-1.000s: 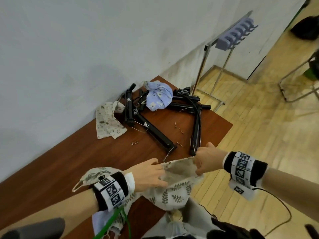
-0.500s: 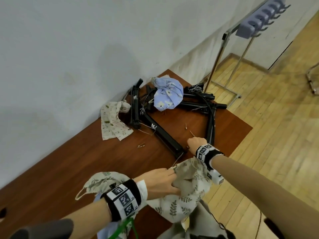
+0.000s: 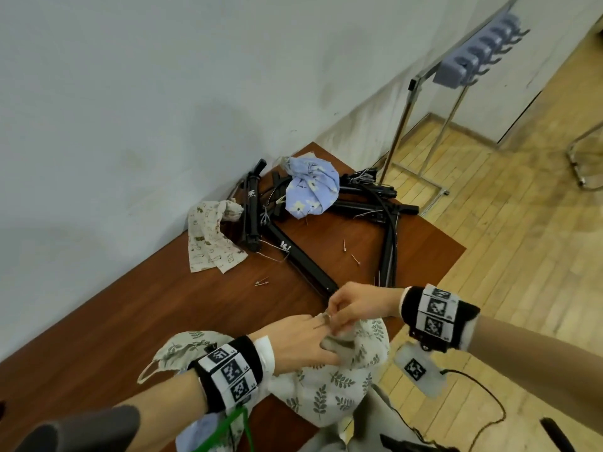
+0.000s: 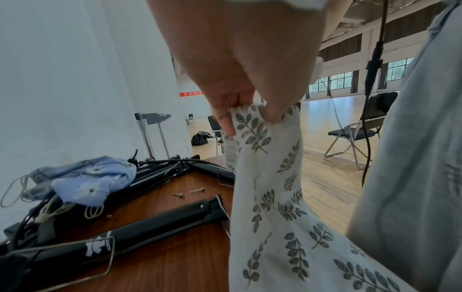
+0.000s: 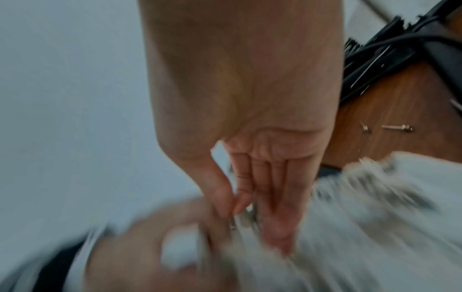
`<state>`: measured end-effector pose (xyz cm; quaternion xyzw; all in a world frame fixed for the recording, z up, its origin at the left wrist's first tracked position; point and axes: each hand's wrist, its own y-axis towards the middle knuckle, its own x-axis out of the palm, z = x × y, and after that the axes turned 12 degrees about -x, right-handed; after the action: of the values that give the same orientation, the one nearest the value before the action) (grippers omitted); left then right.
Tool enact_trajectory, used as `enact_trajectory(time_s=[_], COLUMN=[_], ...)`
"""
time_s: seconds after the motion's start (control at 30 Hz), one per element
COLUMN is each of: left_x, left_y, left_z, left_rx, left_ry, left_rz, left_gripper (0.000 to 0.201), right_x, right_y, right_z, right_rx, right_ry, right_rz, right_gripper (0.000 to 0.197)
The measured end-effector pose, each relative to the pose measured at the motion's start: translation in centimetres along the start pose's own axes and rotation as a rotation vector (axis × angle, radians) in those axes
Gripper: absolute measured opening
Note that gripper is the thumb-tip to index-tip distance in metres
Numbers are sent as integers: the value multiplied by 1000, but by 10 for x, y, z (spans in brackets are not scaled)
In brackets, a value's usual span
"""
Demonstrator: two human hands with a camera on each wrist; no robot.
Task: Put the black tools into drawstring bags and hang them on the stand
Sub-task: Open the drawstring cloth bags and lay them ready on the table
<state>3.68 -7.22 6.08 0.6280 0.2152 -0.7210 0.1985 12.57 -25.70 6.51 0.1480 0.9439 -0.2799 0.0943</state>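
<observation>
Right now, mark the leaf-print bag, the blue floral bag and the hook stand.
leaf-print bag (image 4: 275,197), left wrist view, on the hanging cloth below the pinched rim.
blue floral bag (image 3: 311,187), head view, on the bunched middle.
hook stand (image 3: 399,125), head view, on the near metal upright.

The leaf-print drawstring bag (image 3: 329,383) hangs crumpled over the table edge at 6 o'clock. Black tools (image 3: 303,259) lie crossed in a pile at 12 o'clock. The stand (image 3: 424,102), with blue-grey hooks, is at 2 o'clock.
</observation>
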Motion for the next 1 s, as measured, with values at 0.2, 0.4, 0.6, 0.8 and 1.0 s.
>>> enact_trajectory(time_s=[0.2,0.4,0.6,0.8,1.0], left_x=[-25,-36,-49,-68,-111], left_y=[-3,-15,-23,-23,-40], left_z=[4,3,-3,-14,-26], left_rx=[-17,-127,-114,-121,-560], left_ry=[111,139,340,314,-293], left_rz=[69,24,51,81,332], left_gripper=[44,21,23,27,18], right_x=[48,25,13,-13,-34], right_y=[-20,-60,-105,-140,-153], right_z=[34,8,-8,-27,-54], right_rx=[94,43,-95,-289,-302], right_ry=[-487,-593,-918,-1240,-1086], right_rz=[-35,42,167,384,569], right_gripper=[24,33,56,34,31])
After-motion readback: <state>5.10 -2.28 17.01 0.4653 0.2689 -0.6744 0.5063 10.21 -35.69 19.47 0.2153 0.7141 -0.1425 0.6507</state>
